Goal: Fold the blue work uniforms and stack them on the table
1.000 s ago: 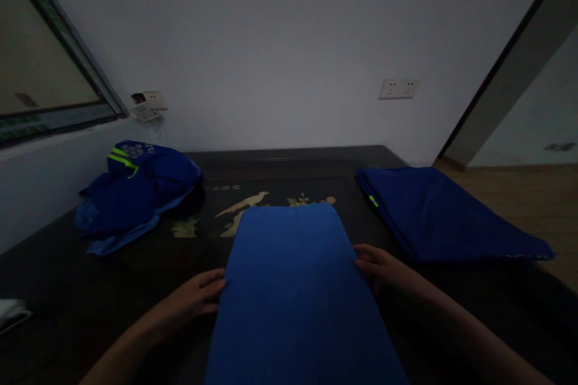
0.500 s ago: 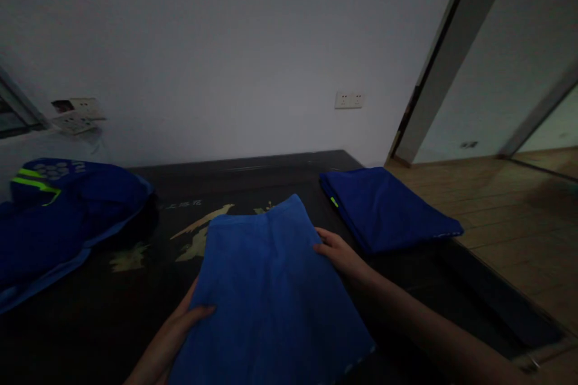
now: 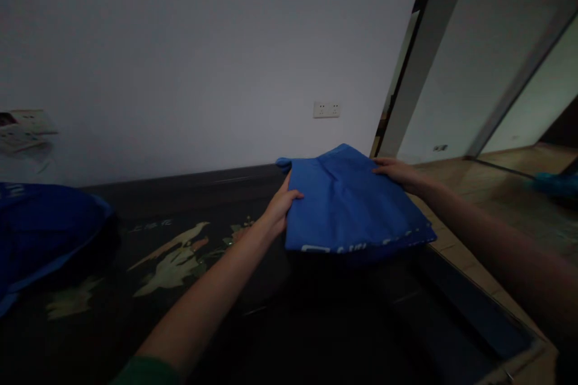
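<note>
A folded lighter-blue cloth (image 3: pixel 347 204) with white print along its front edge is held flat over the right part of the black table (image 3: pixel 253 313). My left hand (image 3: pixel 282 207) grips its left edge, thumb on top and fingers underneath. On the far right edge, my right hand (image 3: pixel 397 172) holds the cloth in the same way. Beneath it, a strip of the darker blue folded cloth (image 3: pixel 374 256) shows; the rest of that one is hidden.
A loose dark-blue garment (image 3: pixel 45 216) lies at the table's left. Behind the table rises a white wall (image 3: pixel 203 60) with a socket (image 3: pixel 326 110). Wooden floor (image 3: pixel 474 192) shows at the right.
Both hands have carried the lighter-blue cloth forward and to the right, over the darker folded cloth, which it now mostly covers. The view has turned somewhat to the right.
</note>
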Action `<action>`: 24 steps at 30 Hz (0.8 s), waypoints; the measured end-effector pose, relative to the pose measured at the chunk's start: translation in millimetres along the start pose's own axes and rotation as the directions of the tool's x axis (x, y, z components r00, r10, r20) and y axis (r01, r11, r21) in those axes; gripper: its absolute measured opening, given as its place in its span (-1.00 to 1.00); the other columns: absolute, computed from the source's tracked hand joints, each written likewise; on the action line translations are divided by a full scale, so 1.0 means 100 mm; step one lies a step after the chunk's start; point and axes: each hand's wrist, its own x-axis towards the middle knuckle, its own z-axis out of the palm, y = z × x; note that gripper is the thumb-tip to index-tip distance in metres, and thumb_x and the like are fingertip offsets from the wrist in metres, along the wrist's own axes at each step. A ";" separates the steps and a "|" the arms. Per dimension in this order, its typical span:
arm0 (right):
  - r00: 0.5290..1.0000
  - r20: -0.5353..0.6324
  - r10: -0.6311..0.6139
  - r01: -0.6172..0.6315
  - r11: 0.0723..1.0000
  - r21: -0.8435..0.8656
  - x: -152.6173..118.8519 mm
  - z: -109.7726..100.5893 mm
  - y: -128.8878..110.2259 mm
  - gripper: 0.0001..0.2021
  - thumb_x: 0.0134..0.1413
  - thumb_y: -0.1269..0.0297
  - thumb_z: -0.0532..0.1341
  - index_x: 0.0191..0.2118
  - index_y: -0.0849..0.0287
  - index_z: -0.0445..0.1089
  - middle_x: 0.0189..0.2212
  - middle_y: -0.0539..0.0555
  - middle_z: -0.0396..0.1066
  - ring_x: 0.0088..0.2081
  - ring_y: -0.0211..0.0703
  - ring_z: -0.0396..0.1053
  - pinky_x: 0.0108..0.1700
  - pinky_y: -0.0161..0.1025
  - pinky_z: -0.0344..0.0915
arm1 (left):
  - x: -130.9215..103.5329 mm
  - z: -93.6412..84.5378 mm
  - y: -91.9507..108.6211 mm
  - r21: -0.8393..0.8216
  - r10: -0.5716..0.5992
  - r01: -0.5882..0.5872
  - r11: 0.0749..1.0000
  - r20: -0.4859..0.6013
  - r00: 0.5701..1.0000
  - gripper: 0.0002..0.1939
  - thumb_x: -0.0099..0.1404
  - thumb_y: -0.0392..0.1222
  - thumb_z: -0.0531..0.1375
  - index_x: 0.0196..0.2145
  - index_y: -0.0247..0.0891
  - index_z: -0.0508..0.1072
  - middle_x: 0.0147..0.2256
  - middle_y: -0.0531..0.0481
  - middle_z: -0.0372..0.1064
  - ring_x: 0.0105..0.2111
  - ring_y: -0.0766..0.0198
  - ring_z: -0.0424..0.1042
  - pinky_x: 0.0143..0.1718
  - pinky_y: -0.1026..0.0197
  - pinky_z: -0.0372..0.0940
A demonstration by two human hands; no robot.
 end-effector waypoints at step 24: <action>0.936 -0.291 -0.197 -0.187 0.420 -0.888 0.51 -0.24 1.69 -0.57 0.27 0.41 -0.03 0.21 0.17 0.26 0.01 0.33 0.32 0.01 0.06 0.35 0.05 -0.12 0.24 | 1.54 0.04 -1.49 0.368 0.060 0.005 0.930 -0.166 0.984 -0.29 0.10 -0.53 0.05 0.21 -0.15 0.27 0.16 -0.05 0.29 0.10 0.18 0.34 0.11 0.17 0.26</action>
